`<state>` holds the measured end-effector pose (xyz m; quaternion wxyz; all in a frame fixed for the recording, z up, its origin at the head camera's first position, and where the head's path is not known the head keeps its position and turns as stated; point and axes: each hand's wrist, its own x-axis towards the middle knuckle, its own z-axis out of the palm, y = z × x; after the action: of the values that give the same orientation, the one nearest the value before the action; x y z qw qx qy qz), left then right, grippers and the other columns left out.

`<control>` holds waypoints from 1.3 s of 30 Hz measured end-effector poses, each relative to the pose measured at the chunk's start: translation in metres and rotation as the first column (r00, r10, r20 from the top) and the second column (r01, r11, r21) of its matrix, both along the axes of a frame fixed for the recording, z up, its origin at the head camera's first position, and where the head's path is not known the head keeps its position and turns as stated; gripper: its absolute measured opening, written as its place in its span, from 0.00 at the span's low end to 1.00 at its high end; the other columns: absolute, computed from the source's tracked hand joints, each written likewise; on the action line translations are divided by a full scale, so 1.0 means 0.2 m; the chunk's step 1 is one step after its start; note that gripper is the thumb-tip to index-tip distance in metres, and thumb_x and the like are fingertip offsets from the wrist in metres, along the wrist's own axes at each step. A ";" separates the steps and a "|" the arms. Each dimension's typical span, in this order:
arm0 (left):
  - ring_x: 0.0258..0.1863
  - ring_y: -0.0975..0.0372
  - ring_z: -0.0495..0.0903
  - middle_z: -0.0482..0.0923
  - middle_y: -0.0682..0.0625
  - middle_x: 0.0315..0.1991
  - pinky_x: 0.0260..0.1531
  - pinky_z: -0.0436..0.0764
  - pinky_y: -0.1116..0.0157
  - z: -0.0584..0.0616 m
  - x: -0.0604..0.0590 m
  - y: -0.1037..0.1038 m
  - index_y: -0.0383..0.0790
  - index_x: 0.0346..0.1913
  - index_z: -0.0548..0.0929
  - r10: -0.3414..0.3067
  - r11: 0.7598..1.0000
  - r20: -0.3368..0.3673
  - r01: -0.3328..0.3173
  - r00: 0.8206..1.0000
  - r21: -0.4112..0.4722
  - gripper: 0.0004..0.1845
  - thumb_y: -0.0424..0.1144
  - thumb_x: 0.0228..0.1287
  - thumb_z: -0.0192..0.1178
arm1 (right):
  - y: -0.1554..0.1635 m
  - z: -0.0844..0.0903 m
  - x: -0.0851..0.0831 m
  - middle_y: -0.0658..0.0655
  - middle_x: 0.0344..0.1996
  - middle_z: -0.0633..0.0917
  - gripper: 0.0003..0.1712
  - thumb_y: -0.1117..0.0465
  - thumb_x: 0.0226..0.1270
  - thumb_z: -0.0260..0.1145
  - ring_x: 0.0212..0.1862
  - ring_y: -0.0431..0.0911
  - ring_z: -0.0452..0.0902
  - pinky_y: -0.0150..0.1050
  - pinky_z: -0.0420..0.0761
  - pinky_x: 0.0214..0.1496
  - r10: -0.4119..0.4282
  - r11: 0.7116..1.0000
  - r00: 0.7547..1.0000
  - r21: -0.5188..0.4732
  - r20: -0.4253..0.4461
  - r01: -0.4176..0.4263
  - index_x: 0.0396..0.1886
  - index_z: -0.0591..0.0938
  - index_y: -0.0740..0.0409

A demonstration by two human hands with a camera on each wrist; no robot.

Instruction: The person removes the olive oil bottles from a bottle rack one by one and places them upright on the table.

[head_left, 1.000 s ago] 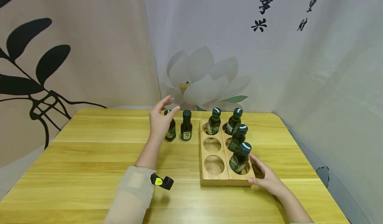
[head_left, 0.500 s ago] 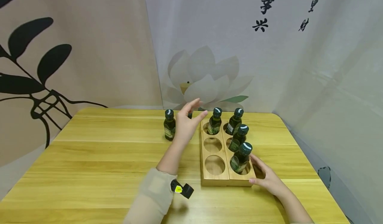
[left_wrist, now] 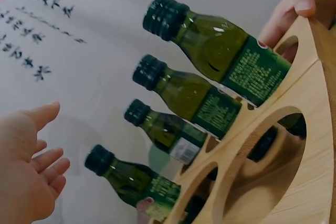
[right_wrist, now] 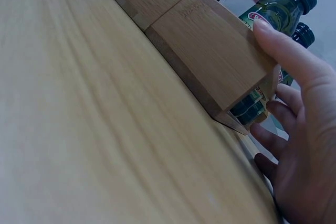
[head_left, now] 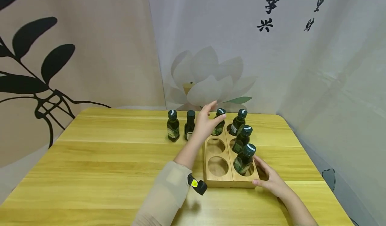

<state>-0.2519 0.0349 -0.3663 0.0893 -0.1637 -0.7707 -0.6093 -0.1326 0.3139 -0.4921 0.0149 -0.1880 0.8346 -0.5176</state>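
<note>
A wooden bottle rack (head_left: 217,178) with two rows of round holes stands on the table. Three small dark-green oil bottles (head_left: 245,159) fill its right row, and one more bottle (left_wrist: 131,182) sits in the far hole of the left row. My left hand (head_left: 206,125) hovers by that far-left bottle, holding nothing, thumb and fingers spread apart. In the left wrist view, a gap separates the left hand (left_wrist: 26,166) from the bottle caps. My right hand (head_left: 271,180) grips the near right corner of the rack, its thumb on the wood (right_wrist: 286,51) and its fingers along the side.
Left of the rack, a green bottle (head_left: 173,126) and a darker, slimmer-necked bottle (head_left: 189,125) stand on the wooden table (head_left: 105,159); my left forearm partly covers the slimmer one. Behind the table hangs a printed cloth (head_left: 120,45). The left row's middle and near holes hold no bottle.
My left hand has moved right, from beside the two loose bottles to the rack's far-left bottle, with nothing in it. The right hand has stayed at the rack's corner.
</note>
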 end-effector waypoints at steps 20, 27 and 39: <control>0.60 0.56 0.70 0.72 0.48 0.61 0.55 0.72 0.57 -0.13 -0.14 0.12 0.44 0.67 0.71 0.053 0.998 0.150 -0.056 0.987 0.016 0.28 0.39 0.65 0.63 | 0.00 -0.01 0.00 0.75 0.65 0.65 0.49 0.69 0.55 0.70 0.62 0.28 0.60 0.24 0.60 0.61 0.014 1.000 1.000 -0.025 -0.003 -0.014 0.74 0.56 0.65; 0.57 0.56 0.72 0.75 0.47 0.56 0.52 0.75 0.58 -0.17 -0.15 0.15 0.44 0.64 0.74 0.073 0.996 0.141 -0.079 0.987 0.036 0.23 0.39 0.66 0.61 | 0.01 -0.01 0.00 0.74 0.65 0.65 0.49 0.69 0.55 0.70 0.61 0.28 0.60 0.24 0.60 0.60 0.006 1.000 1.000 -0.015 0.000 -0.006 0.74 0.56 0.63; 0.55 0.55 0.74 0.76 0.45 0.54 0.49 0.77 0.60 -0.16 -0.14 0.13 0.40 0.62 0.76 0.065 0.998 0.094 -0.067 0.993 0.014 0.21 0.37 0.66 0.60 | 0.00 -0.01 -0.01 0.74 0.64 0.66 0.49 0.69 0.54 0.71 0.62 0.32 0.62 0.25 0.60 0.60 0.002 1.000 1.000 -0.018 -0.006 -0.002 0.74 0.56 0.64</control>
<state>-0.2790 0.0614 -0.3977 0.0743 -0.1087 -0.7739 -0.6194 -0.1337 0.3145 -0.4945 0.0109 -0.1905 0.8298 -0.5245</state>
